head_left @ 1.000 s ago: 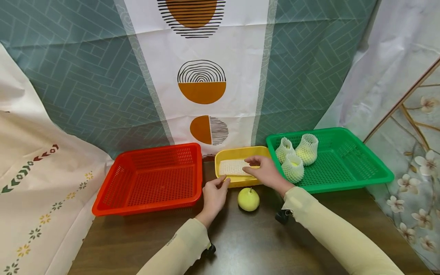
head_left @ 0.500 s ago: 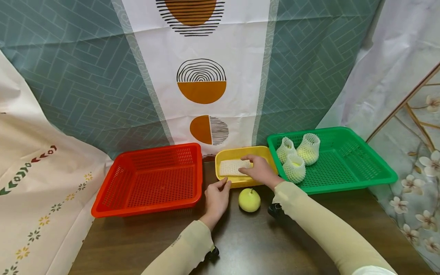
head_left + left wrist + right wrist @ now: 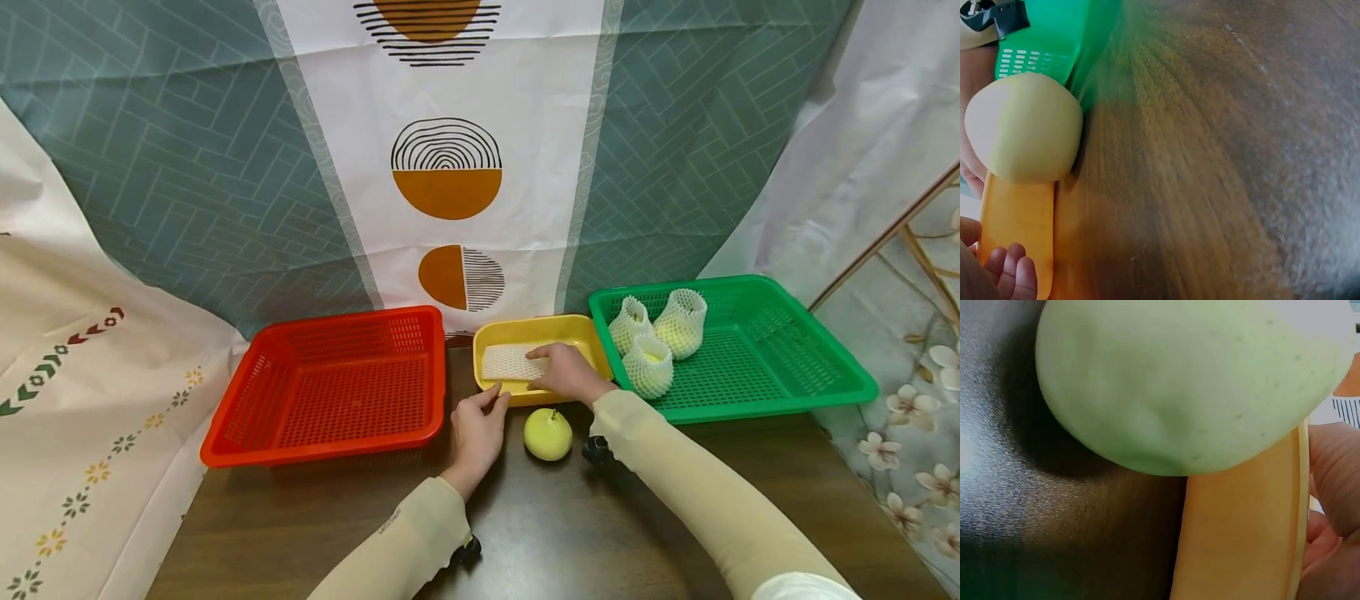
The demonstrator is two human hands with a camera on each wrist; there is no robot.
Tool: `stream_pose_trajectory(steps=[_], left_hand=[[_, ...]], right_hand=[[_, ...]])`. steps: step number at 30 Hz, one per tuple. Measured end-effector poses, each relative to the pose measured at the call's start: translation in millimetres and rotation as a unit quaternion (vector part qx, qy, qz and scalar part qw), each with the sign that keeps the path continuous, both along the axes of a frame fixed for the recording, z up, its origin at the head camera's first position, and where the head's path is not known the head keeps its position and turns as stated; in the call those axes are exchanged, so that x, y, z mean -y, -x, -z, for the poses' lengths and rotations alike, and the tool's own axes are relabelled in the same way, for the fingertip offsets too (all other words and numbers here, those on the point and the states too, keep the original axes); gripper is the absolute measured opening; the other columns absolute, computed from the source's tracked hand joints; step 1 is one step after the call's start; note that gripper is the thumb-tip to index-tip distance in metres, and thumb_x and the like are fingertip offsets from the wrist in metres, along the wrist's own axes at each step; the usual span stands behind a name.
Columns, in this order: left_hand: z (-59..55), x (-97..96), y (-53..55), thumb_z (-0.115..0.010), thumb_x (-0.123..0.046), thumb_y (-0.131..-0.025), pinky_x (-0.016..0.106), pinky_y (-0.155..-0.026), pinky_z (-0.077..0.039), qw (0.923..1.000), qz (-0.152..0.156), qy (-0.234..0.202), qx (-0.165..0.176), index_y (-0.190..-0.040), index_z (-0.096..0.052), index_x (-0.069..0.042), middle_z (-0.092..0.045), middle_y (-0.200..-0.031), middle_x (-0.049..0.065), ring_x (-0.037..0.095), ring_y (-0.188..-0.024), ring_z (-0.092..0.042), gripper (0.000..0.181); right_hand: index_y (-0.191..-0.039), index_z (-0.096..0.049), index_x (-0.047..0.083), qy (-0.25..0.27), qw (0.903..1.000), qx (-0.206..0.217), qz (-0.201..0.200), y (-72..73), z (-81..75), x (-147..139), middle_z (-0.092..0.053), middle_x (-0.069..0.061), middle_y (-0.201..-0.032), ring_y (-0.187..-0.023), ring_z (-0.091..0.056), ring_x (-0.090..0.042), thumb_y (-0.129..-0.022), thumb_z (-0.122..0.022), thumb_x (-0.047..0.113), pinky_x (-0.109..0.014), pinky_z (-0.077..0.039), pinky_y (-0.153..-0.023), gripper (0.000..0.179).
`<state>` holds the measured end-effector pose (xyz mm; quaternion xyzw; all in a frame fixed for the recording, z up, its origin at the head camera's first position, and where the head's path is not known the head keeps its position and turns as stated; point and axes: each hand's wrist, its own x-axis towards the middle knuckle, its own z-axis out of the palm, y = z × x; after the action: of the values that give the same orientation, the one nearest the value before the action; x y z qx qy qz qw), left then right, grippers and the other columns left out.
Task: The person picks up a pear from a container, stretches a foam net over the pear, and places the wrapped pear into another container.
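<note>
In the head view a yellow plastic basin (image 3: pixel 587 323) stands at the back centre, with white foam fruit nets (image 3: pixel 510 362) lying flat in it. My left hand (image 3: pixel 477 433) pinches the basin's front left rim; in the left wrist view its lower fingers (image 3: pixel 1025 275) curl outside the basin wall. My right hand (image 3: pixel 567 372) reaches into the basin over the nets' right end, thumb and forefinger apart. Whether it touches a net is hidden. A yellow-green pear (image 3: pixel 548 434) sits on the table in front of the basin, with neither hand on it, and looms large in the right wrist view (image 3: pixel 1191 381).
To the right, a green basket (image 3: pixel 750 367) holds three pears in foam nets (image 3: pixel 648 367) at its left end. A red basket (image 3: pixel 352 400) stands to the left. Patterned cloth (image 3: pixel 480 217) hangs behind the dark wooden table (image 3: pixel 555 533).
My right hand has shifted slightly left and lower over the foam nets, its arm drawing closer to the pear. My left hand stays at the basin's rim. The head view has tilted slightly.
</note>
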<state>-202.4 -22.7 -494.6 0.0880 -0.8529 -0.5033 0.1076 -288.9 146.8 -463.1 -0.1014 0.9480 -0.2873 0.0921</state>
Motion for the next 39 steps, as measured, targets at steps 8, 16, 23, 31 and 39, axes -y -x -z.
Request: stream_pose_trajectory(steps=[8, 16, 23, 31, 39], left_hand=[[0.5, -0.6, 0.4, -0.069, -0.038, -0.083, 0.040, -0.091, -0.050, 1.0000, -0.003, 0.000, 0.006, -0.113, -0.069, -0.027, -0.067, -0.113, -0.007, 0.012, -0.107, -0.062, 0.032], [0.9, -2.2, -0.6, -0.069, -0.037, -0.083, 0.041, -0.094, -0.049, 1.0000, -0.004, -0.007, 0.002, -0.113, -0.069, -0.026, -0.067, -0.113, -0.008, 0.011, -0.109, -0.061, 0.032], [1.6, -1.3, 0.3, -0.070, -0.038, -0.082, 0.040, -0.093, -0.049, 1.0000, -0.006, -0.005, 0.000, -0.112, -0.070, -0.027, -0.068, -0.112, -0.008, 0.011, -0.108, -0.062, 0.031], [-0.6, -1.4, -0.5, -0.070, -0.039, -0.082, 0.040, -0.094, -0.048, 1.0000, -0.006, -0.007, 0.004, -0.112, -0.069, -0.030, -0.067, -0.114, -0.005, 0.011, -0.109, -0.061, 0.031], [-1.3, -1.4, -0.9, -0.071, -0.036, -0.082, 0.038, -0.095, -0.049, 0.9999, -0.010, -0.005, 0.002, -0.109, -0.070, -0.031, -0.069, -0.110, -0.010, 0.009, -0.108, -0.061, 0.027]], right_hand=[[-0.129, -0.057, 0.008, -0.031, 0.9988, 0.037, 0.002, 5.2, -0.1, 3.4, -0.056, -0.010, -0.133, -0.120, -0.051, -0.025, -0.075, -0.078, 0.023, -0.041, -0.042, -0.103, 0.060], [-0.119, -0.065, 0.009, -0.049, 0.9979, 0.028, 0.033, 6.6, 2.6, 7.3, -0.061, -0.007, -0.125, -0.108, -0.054, -0.023, -0.074, -0.078, 0.018, -0.039, -0.044, -0.100, 0.047], [-0.107, -0.071, 0.010, -0.050, 0.9967, 0.032, 0.055, 5.5, 2.1, 7.4, -0.066, -0.005, -0.116, -0.099, -0.056, -0.021, -0.085, -0.066, 0.015, -0.039, -0.045, -0.096, 0.023], [-0.106, -0.071, 0.010, -0.038, 0.9978, 0.017, 0.051, 4.7, -0.1, 2.6, -0.067, -0.005, -0.113, -0.094, -0.056, -0.020, -0.086, -0.064, 0.017, -0.038, -0.047, -0.094, 0.023], [-0.101, -0.072, 0.009, -0.015, 0.9992, -0.011, 0.035, -0.6, -12.3, -2.7, -0.070, -0.004, -0.095, -0.073, -0.057, -0.017, -0.088, -0.065, 0.020, -0.029, -0.052, -0.070, 0.019]])
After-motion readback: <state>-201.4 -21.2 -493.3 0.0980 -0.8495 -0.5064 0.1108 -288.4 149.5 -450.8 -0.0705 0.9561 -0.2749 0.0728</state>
